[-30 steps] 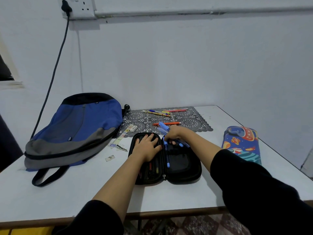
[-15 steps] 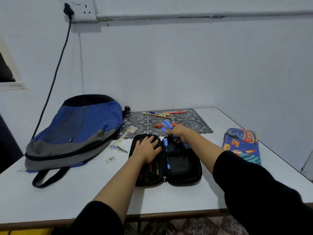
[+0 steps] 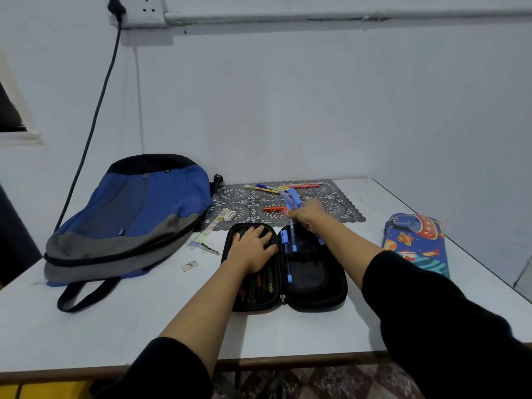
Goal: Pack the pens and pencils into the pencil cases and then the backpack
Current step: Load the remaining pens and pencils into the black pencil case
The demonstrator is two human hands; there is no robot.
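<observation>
Now left fingers [image 3: 260,232] spread on black pencil case [image 3: 319,286], right fingers [image 3: 299,218] grip blue pens [image 3: 295,197]; backpack label [image 3: 121,231] illegible.

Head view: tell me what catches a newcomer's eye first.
The open black pencil case lies mid-table, the left hand pressed flat on its left half. Above its far edge the right hand grips a bunch of blue pens. A blue and grey backpack lies at the left, a space-print pencil case at the right.
</observation>
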